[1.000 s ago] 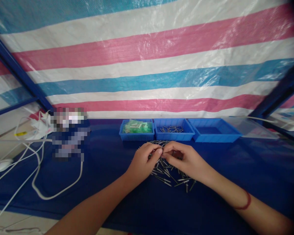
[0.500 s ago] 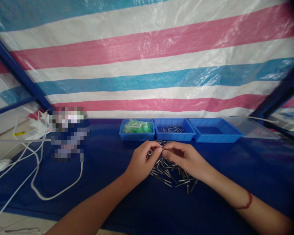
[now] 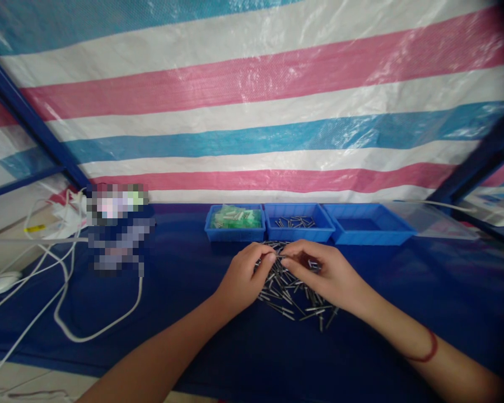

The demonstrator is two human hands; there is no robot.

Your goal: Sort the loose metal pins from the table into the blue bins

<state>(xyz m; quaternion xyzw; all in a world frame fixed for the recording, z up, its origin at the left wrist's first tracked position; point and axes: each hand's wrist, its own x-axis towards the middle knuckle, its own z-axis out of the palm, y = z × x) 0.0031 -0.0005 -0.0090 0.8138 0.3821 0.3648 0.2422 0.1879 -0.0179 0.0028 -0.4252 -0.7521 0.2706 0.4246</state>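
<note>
A heap of small metal pins [image 3: 296, 299] lies on the blue table cover just in front of me. Both hands hover over its far side with their fingertips meeting. My left hand [image 3: 243, 277] is curled, thumb and forefinger pinched together on a small piece. My right hand [image 3: 323, 274] is also curled, pinching a small metal pin at the same spot. What exactly sits between the fingertips is too small to make out clearly.
Three blue trays stand in a row behind the heap: the left tray [image 3: 234, 230] with green pieces, the middle tray [image 3: 298, 229] with metal pins, the right tray [image 3: 367, 230]. White cables [image 3: 67, 291] loop at the left. A striped tarp [image 3: 252, 112] hangs behind.
The hands have barely shifted; the fingertips stay pinched together over the pile, with the right hand's fingers slightly rearranged.
</note>
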